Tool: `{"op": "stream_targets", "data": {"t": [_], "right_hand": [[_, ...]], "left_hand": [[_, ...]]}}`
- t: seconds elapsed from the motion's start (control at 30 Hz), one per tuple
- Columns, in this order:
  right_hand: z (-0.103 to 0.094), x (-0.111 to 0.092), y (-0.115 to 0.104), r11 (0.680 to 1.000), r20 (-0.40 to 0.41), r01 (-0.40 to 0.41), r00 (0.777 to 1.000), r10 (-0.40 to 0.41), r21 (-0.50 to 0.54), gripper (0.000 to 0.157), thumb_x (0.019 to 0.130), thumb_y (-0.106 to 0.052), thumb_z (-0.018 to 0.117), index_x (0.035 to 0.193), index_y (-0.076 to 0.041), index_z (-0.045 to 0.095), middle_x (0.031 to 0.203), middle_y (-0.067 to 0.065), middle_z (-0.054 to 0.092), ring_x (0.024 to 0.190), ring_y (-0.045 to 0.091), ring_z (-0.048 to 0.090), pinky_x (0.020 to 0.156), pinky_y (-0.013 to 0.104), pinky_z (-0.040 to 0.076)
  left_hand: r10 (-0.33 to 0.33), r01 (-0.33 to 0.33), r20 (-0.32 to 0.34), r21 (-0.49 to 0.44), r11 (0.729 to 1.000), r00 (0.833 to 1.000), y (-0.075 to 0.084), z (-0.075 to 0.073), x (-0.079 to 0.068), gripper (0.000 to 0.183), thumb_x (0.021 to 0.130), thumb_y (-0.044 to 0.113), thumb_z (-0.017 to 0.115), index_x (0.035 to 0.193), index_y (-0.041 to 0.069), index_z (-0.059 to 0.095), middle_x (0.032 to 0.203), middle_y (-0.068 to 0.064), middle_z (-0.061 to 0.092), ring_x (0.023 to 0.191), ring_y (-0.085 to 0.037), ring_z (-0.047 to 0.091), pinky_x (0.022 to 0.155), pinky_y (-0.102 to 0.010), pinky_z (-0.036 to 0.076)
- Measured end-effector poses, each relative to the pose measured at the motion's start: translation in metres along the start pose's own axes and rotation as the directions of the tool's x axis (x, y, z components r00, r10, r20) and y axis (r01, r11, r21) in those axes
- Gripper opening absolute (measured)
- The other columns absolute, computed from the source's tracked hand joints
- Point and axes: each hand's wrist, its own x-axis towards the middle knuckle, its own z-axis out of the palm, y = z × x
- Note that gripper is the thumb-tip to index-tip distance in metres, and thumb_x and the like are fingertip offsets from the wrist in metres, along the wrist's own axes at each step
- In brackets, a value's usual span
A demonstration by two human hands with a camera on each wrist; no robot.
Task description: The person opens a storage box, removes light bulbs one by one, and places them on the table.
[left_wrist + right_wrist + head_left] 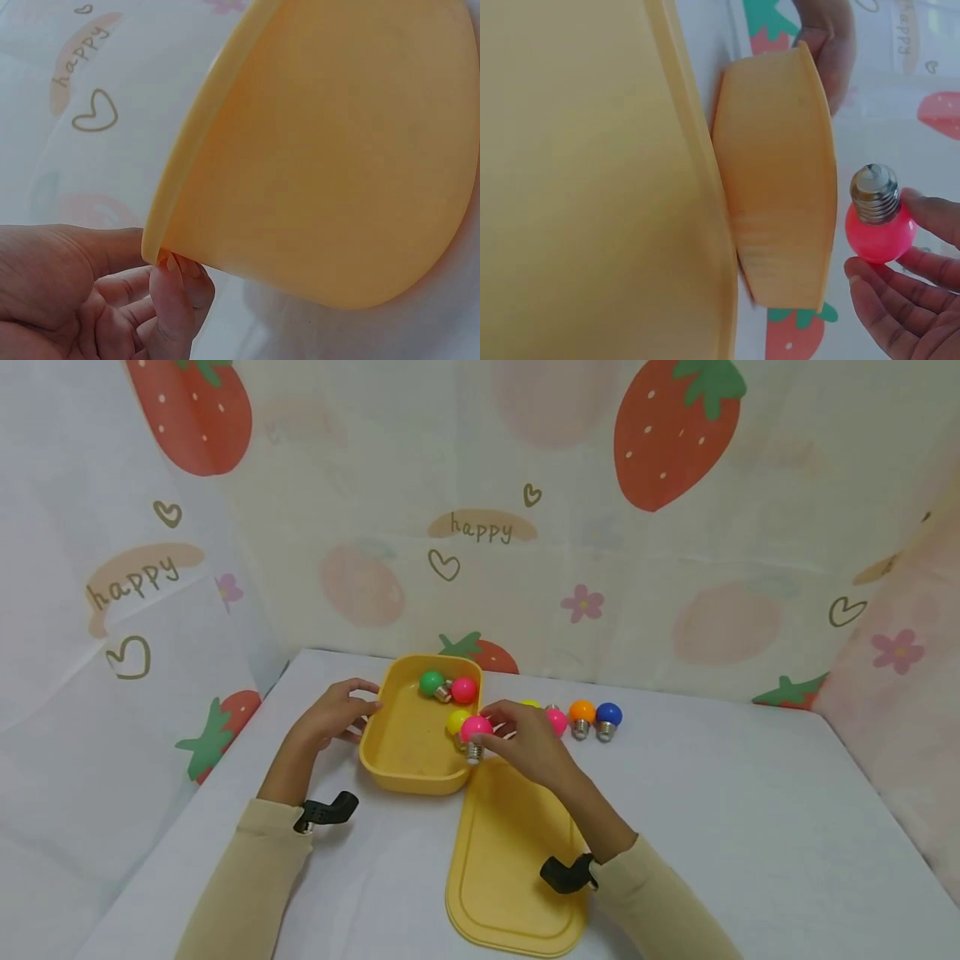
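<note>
Between thumb and fingers, my right hand (528, 739) pinches a pink light bulb (476, 727) with a silver screw base, held at the right rim of a yellow plastic box (420, 783). The right wrist view shows the same pink bulb (881, 232) with its base upward in that picture. My left hand (337, 714) grips the box's left rim, and in the left wrist view its thumb and fingers close on the box edge (169, 195). Inside the box lie a green bulb (431, 683), another pink bulb (464, 690) and a yellow bulb (457, 721).
The box's yellow lid (517, 860) lies flat at the front, beneath my right forearm. Right of the box sit an orange bulb (582, 712), a blue bulb (609, 715), a pink bulb (556, 721) and a partly hidden yellow one. A strawberry-print cloth (480, 577) hangs behind the white table.
</note>
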Motion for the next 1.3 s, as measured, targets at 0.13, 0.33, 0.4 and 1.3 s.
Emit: {"op": "stream_targets", "data": {"t": [0.13, 0.33, 0.4, 1.3], "right_hand": [[-0.005, -0.002, 0.006, 1.000, -0.020, 0.004, 1.000, -0.004, -0.030, 0.040, 0.089, -0.028, 0.080, 0.123, -0.010, 0.072, 0.106, 0.001, 0.073, 0.091, 0.018, 0.066, 0.074, 0.027, 0.059], [-0.014, 0.000, 0.015, 0.998, -0.050, 0.009, 0.999, -0.012, -0.057, 0.041, 0.089, -0.028, 0.080, 0.124, -0.009, 0.072, 0.105, 0.003, 0.074, 0.089, 0.018, 0.067, 0.073, 0.028, 0.059], [-0.017, 0.001, 0.018, 0.999, -0.055, 0.001, 0.998, -0.004, -0.045, 0.041, 0.089, -0.028, 0.080, 0.124, -0.008, 0.072, 0.105, 0.003, 0.074, 0.089, 0.019, 0.067, 0.074, 0.030, 0.059], [-0.028, 0.005, 0.063, 0.981, -0.131, -0.143, 0.983, 0.126, -0.129, 0.043, 0.090, -0.026, 0.079, 0.123, -0.002, 0.069, 0.112, 0.014, 0.072, 0.102, 0.029, 0.066, 0.090, 0.041, 0.058]], "left_hand": [[0.000, 0.000, 0.011, 0.002, 1.000, 1.000, -0.001, 0.000, -0.001, 0.051, 0.104, 0.026, 0.057, 0.149, 0.007, 0.041, 0.121, -0.020, 0.065, 0.092, -0.025, 0.065, 0.073, -0.031, 0.060], [0.015, -0.015, 0.015, -0.005, 1.000, 1.000, -0.001, -0.001, 0.000, 0.050, 0.104, 0.025, 0.057, 0.148, 0.006, 0.042, 0.118, -0.020, 0.066, 0.090, -0.025, 0.065, 0.072, -0.031, 0.060], [0.019, -0.018, 0.014, -0.006, 1.000, 1.000, 0.000, -0.002, 0.000, 0.049, 0.104, 0.025, 0.057, 0.147, 0.006, 0.042, 0.117, -0.020, 0.067, 0.088, -0.024, 0.065, 0.071, -0.031, 0.061], [0.018, -0.018, 0.021, -0.001, 1.000, 1.000, 0.000, -0.002, -0.002, 0.048, 0.104, 0.024, 0.056, 0.147, 0.006, 0.042, 0.119, -0.021, 0.066, 0.088, -0.024, 0.065, 0.071, -0.030, 0.060]]}}
